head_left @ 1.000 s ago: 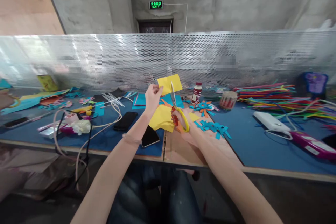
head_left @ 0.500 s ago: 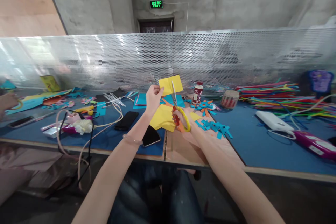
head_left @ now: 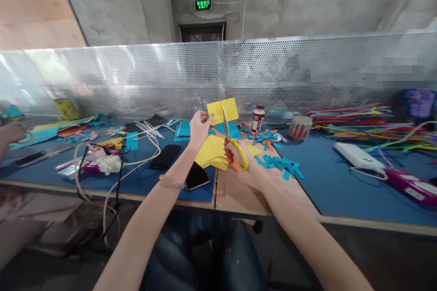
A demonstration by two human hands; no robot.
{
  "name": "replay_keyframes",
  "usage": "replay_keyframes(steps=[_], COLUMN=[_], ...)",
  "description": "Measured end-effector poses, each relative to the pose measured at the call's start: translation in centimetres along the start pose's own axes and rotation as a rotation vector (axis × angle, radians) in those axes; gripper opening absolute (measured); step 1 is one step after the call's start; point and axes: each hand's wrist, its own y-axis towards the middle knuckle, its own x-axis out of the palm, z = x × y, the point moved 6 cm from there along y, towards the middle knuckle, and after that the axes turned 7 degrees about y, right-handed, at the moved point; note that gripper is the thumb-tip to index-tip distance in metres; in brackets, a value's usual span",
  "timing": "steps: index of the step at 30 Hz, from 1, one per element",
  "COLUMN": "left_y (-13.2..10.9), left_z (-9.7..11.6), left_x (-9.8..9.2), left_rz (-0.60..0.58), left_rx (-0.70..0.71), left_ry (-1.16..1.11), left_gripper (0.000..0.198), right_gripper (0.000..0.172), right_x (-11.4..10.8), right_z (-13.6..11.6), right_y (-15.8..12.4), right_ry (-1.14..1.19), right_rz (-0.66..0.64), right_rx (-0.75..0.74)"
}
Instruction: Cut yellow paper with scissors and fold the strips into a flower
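My left hand (head_left: pixel 199 128) pinches the left edge of a yellow paper sheet (head_left: pixel 223 110), holding it upright above the blue table mat (head_left: pixel 143 177). A larger yellow flap (head_left: pixel 210 152) of the same paper hangs below my fingers. My right hand (head_left: pixel 246 163) grips scissors (head_left: pixel 231 148) with yellow and orange handles. Their blades point up into the yellow paper, right of my left thumb.
Two dark phones (head_left: pixel 164 156) lie near my left wrist. Blue paper cutouts (head_left: pixel 279 163), a glue bottle (head_left: pixel 256 120) and a tape roll (head_left: pixel 298 127) sit to the right, with coloured pipe cleaners (head_left: pixel 368 125) and a white power bank (head_left: pixel 356 156) beyond. Cables (head_left: pixel 112 168) trail left. Another person's hand (head_left: pixel 12 132) is at far left.
My hands, the paper and the scissors stay almost in place. The view has drifted slightly.
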Motion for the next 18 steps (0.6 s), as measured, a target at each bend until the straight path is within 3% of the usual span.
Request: replay_keyframes(steps=[8,18], left_y=[0.0,0.0], left_z=[-0.2,-0.3], left_x=[-0.1,-0.1], left_rz=[0.001,-0.001], left_rx=[-0.018,-0.015], left_ry=[-0.035,-0.022], left_gripper=[0.022,0.023], right_gripper=[0.019,0.031], right_x=[0.1,0.2], right_z=[-0.2,0.9], right_y=[-0.2,0.1], right_ry=[0.015,0.042], right_rz=[-0.038,-0.075], right_rx=[0.066,0.08])
